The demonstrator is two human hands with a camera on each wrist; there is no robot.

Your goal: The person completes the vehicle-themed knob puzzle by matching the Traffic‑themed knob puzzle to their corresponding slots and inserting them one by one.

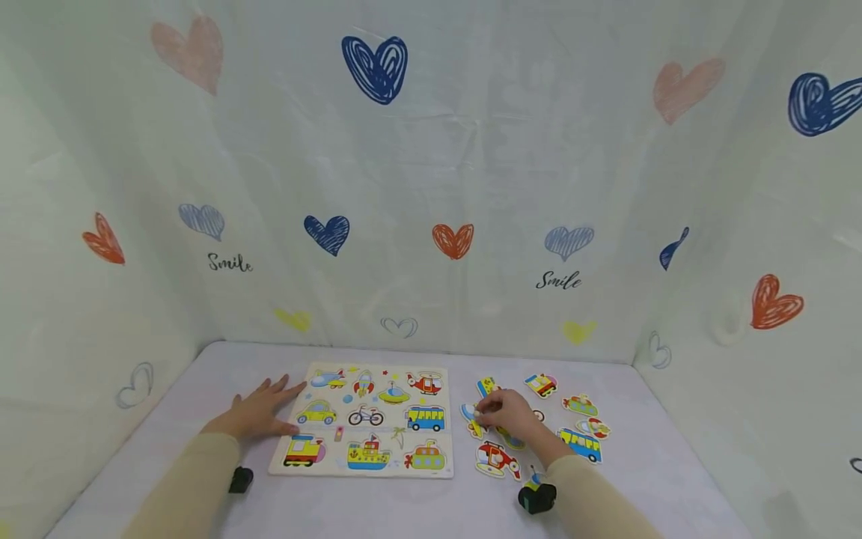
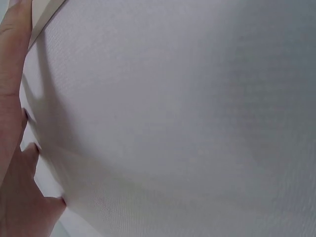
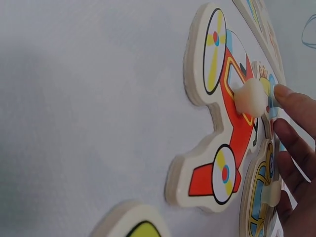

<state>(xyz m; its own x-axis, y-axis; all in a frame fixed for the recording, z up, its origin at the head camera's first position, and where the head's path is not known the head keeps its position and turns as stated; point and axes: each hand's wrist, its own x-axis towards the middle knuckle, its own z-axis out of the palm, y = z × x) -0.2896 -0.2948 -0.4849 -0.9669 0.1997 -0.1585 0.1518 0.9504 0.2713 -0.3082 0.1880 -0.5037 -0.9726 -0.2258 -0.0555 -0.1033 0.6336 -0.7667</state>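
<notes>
A pale wooden puzzle board [image 1: 346, 477] printed with vehicle pictures lies on the table. My left hand [image 1: 259, 410] rests against its left edge, fingers spread; the left wrist view shows its fingers [image 2: 11, 94] beside the board's corner. Right of the board, my right hand [image 1: 513, 416] pinches the knob of a blue and yellow airplane piece [image 1: 468, 414], mostly covered by fingers in the right wrist view. Nearest to that hand are a red helicopter piece [image 1: 494, 458], with a white knob [image 3: 250, 98], and a yellow car piece [image 3: 255, 197], partly hidden under the hand.
Further knobbed pieces lie to the right: a train [image 1: 542, 385], a submarine [image 1: 581, 405], a rocket [image 1: 594, 428] and a blue bus [image 1: 581, 445]. Black wrist devices [image 1: 536, 497] sit by both sleeves. A white curtain [image 1: 431, 165] with hearts encloses the table.
</notes>
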